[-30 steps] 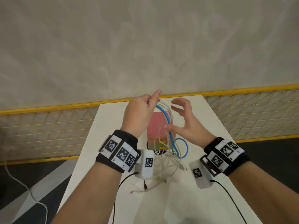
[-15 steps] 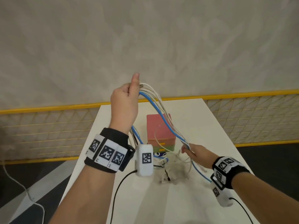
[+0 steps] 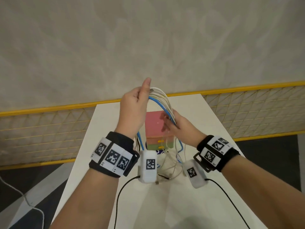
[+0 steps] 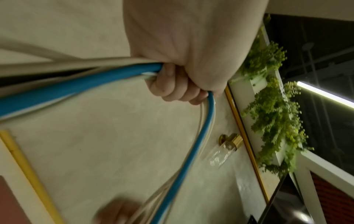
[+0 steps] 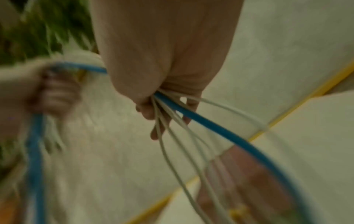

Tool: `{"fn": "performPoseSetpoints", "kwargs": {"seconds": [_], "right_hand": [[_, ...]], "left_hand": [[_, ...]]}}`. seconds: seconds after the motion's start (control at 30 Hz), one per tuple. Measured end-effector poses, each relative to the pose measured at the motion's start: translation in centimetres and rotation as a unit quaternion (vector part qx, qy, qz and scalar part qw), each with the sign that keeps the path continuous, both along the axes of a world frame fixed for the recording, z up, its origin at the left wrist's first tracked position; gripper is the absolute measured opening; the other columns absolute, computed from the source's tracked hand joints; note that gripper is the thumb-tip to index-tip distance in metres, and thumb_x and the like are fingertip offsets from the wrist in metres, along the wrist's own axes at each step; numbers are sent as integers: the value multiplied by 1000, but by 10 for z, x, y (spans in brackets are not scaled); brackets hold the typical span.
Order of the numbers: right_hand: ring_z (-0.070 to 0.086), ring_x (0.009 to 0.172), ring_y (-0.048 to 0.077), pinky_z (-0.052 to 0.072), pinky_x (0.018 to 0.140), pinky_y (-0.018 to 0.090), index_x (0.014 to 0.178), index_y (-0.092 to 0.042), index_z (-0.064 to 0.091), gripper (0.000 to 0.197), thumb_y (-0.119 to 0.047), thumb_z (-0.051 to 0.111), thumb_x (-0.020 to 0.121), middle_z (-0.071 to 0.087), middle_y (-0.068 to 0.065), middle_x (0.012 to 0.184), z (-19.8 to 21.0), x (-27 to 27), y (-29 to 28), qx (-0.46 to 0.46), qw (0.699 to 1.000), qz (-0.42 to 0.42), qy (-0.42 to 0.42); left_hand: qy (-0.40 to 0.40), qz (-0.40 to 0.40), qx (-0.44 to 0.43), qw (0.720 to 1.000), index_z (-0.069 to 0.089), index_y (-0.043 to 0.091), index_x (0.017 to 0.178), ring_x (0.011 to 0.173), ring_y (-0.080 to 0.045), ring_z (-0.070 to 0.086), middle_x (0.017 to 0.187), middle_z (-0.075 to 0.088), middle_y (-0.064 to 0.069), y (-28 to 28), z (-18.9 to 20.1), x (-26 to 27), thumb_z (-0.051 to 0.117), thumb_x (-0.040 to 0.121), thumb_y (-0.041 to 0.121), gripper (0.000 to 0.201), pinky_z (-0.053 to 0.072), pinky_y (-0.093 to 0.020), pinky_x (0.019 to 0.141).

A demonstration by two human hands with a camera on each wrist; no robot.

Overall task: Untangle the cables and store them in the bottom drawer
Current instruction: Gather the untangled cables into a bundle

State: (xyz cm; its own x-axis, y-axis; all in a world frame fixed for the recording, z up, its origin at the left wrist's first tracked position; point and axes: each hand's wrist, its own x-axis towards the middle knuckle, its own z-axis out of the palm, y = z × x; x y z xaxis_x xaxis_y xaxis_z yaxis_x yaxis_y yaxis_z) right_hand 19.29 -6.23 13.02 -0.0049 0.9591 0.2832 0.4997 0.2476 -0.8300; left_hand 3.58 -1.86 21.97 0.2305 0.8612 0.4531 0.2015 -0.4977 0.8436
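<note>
Head view: left hand point(image 3: 132, 109) grips the cables point(image 3: 162, 103) high over the pink drawer box point(image 3: 156, 128); right hand point(image 3: 179, 125) holds the same bundle lower right, ends trailing on the surface point(image 3: 189, 204).

Left wrist: fist around blue cable point(image 4: 67, 86) and white strands.

Right wrist: fingers point(image 5: 147, 112) loosely closed; best to slide down slowly, separating strands.

A pale plastered wall point(image 3: 148, 38) is filling the upper view, with a yellow-railed mesh fence point(image 3: 41, 129) running behind the white table's point(image 3: 206, 204) far edge. Dark flooring point(image 3: 19, 176) is showing beyond the table's left edge, and green hanging plants point(image 4: 272, 106) are trailing beside a glowing light strip point(image 4: 325, 94).
</note>
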Motion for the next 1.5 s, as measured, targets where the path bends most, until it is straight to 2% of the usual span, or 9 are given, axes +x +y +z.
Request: {"fn": "performPoseSetpoints", "kwargs": {"seconds": [0.2, 0.33, 0.67, 0.83, 0.97, 1.13, 1.27, 1.4, 1.5], "right_hand": [[60, 83, 29, 50, 75, 43, 101, -17, 39, 10, -27, 40, 100, 61, 12, 93, -75, 49, -18, -155, 967, -31, -199], [47, 100, 29, 40, 85, 39, 109, -13, 61, 33, -40, 51, 94, 44, 8, 114, -85, 75, -18, -175, 863, -92, -465], [58, 85, 37, 46, 81, 35, 99, 4, 67, 15, -3, 61, 87, 49, 18, 105, -49, 101, -3, -106, 901, -230, -352], [58, 104, 38, 47, 91, 34, 141, -6, 38, 65, 14, 48, 81, 38, 18, 134, -59, 95, -11, -175, 919, -167, -310], [58, 108, 28, 48, 85, 35, 144, -19, 35, 60, -5, 45, 87, 49, 5, 134, -36, 75, -15, -145, 916, -174, -331], [56, 107, 3, 42, 95, 16, 136, -22, 48, 50, -25, 44, 86, 56, -6, 122, 32, 27, -21, 41, 993, -73, -88], [54, 86, 2, 43, 75, 14, 112, -29, 55, 40, -10, 63, 77, 54, -15, 101, 53, -10, -19, 28, 974, 39, -222], [52, 60, 23, 41, 56, 34, 110, -8, 49, 25, -7, 52, 85, 53, 0, 72, 45, -21, -8, 45, 932, -58, -355], [55, 61, 27, 43, 57, 33, 100, -10, 55, 19, -9, 54, 81, 58, 1, 67, 53, -16, -7, 20, 940, -78, -332]], "left_hand": [[-63, 55, 5, 996, 35, 10, 56, 56, -17, 29, 59, 29, -8, 10, 8, -29, 46, 99, 46, 57, 26, -30, 54], [-86, 48, -21, 995, 31, 22, 53, 57, -21, 27, 55, 26, 1, 12, 4, -37, 46, 94, 56, 54, 25, -34, 55], [-94, 50, -39, 994, 32, 28, 45, 51, -17, 25, 48, 24, 10, 16, 6, -39, 44, 93, 58, 58, 22, -30, 49], [-68, 34, -31, 997, 31, 24, 50, 52, -16, 26, 52, 25, 3, 10, -4, -31, 45, 96, 54, 56, 23, -30, 50], [4, 18, -8, 1000, 33, 15, 57, 51, -11, 26, 55, 26, 1, 6, -25, -15, 43, 99, 48, 54, 22, -24, 49], [180, 2, 32, 983, 59, 13, 90, 71, -22, 60, 65, 60, 3, -2, -47, 3, 20, 92, 66, 65, 44, -36, 64], [256, -47, 32, 965, 8, 23, 152, 61, -19, 58, 63, 57, 12, -17, -42, 17, 7, 77, 72, 89, 38, -31, 55], [256, -86, 14, 963, -24, 31, 149, 55, -18, 63, 68, 66, -1, -20, -45, 22, 14, 75, 80, 97, 47, -32, 48], [111, -194, -59, 973, -14, 42, 149, 82, -9, 69, 93, 71, -3, -16, -55, 21, 51, 82, 64, 96, 55, -27, 74]]}}
